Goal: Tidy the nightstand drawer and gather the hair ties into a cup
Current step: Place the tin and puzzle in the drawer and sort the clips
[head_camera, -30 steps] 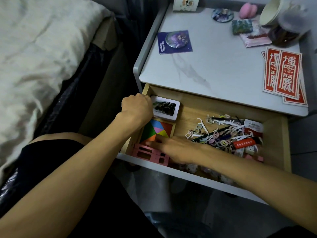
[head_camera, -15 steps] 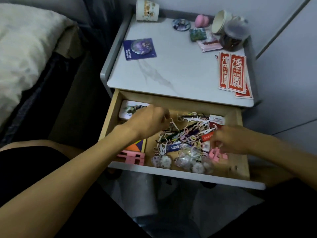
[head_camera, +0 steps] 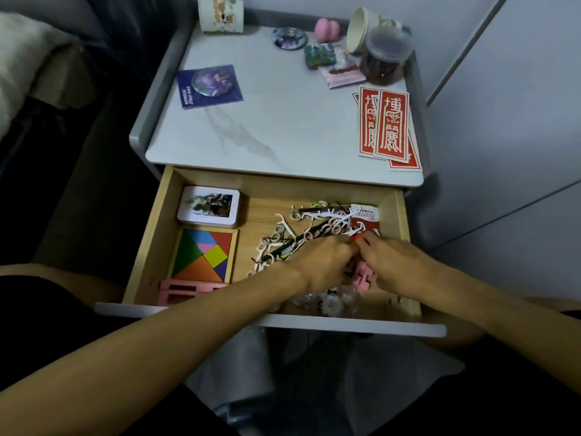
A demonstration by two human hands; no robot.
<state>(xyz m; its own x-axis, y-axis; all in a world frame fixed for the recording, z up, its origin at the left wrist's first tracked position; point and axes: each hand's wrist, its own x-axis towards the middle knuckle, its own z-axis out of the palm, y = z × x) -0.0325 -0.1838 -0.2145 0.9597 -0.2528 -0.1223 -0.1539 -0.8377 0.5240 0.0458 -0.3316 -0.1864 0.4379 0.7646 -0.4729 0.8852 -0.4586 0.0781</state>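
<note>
- Here, an open nightstand drawer (head_camera: 283, 188) fills the middle of the head view, pulled out toward the person so that both hands can reach in.
- The left hand (head_camera: 323, 262) and the right hand (head_camera: 396, 262) meet knuckles-up at about 4 o'clock in the drawer, close together over a small pink plastic piece (head_camera: 364, 275).
- Each hand has its fingers curled down into the clutter. The fingertips are hidden, so I cannot tell whether either hand has hold of anything.
- The hair ties (head_camera: 333, 229), small pale loops, lie at 1 to 2 o'clock in the drawer, just beyond the fingers. They are tangled with white floss picks (head_camera: 279, 220) and a red packet (head_camera: 366, 223), so the hands are probably there to pick them free.
- A picture tin (head_camera: 209, 207) at 10 o'clock and a coloured puzzle (head_camera: 202, 256) at 8 o'clock sit squared against the left wall, seemingly in order.
- On the surface (head_camera: 283, 121) above, a paper cup (head_camera: 221, 12) stands upright at 11 o'clock, well apart from the ties. It looks the likelier place for them, since a second cup (head_camera: 358, 33) at 1 o'clock lies on its side.
</note>
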